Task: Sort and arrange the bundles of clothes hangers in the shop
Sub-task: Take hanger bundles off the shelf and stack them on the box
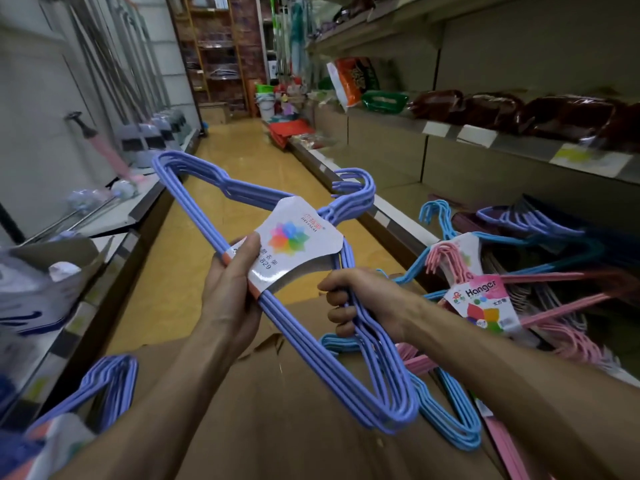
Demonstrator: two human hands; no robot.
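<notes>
I hold a bundle of purple hangers (194, 174) with a white paper label (294, 244) in front of me, above a cardboard box (270, 410). My left hand (232, 285) grips the bundle's straight bottom bars at the label's edge. My right hand (349, 299) is curled round the bundle's slanted bars below the label. A light blue bundle (446, 417) and a pink bundle (478, 292) labelled "Hanger" lie to the right, on the box and the low shelf. Another purple bundle (104, 379) sits at the lower left.
Shop aisle with a yellow floor (221, 150) runs ahead. Right shelving (485, 140) carries dark red packets and more hanger bundles (540, 220) low down. The left shelf (104, 216) carries brooms, dustpans and metal rods. Buckets and goods stand at the aisle's far end.
</notes>
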